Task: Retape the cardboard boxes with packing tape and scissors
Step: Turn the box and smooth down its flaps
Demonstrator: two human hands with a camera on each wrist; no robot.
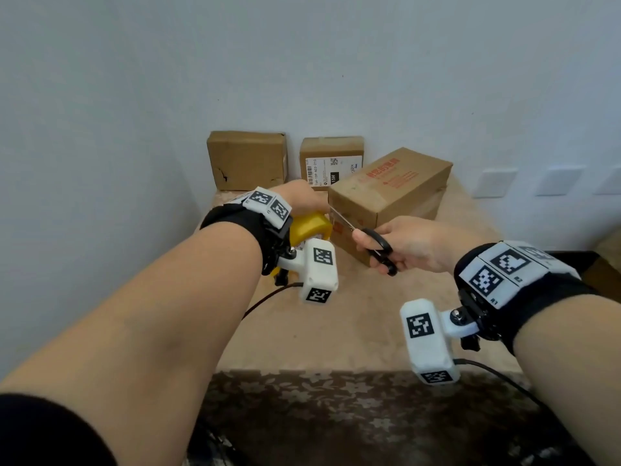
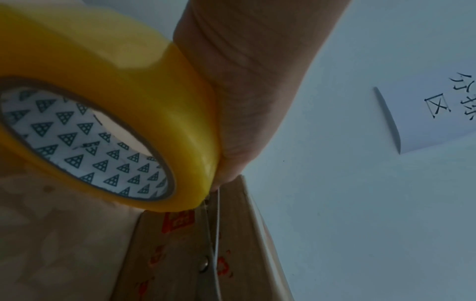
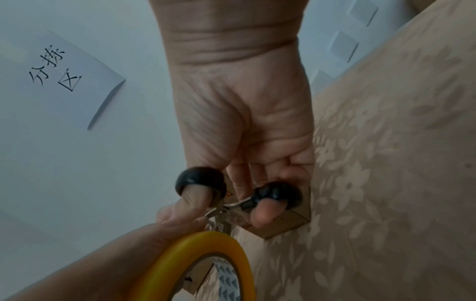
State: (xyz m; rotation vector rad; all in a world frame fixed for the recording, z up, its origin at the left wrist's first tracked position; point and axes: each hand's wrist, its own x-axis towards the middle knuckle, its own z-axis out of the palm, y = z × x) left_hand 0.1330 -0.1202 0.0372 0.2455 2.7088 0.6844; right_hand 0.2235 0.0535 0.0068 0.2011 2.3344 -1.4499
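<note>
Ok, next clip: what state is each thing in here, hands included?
Left hand: holds the tape roll, raised off the table.
Tape roll: yellow, tilted, beside the red-print box.
Right hand: fingers through the scissors' loops.
Scissors: blades slightly parted, tips at the roll.
Red-print box: closed, lying flat.
Two rear boxes: closed, against the wall.

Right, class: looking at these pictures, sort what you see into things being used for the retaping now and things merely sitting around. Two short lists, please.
In use:
left hand holding the yellow tape roll
right hand gripping the black-handled scissors
red-printed box beside the blades

Lying about:
plain box against the wall
labelled box
handwritten paper sign on the wall
</note>
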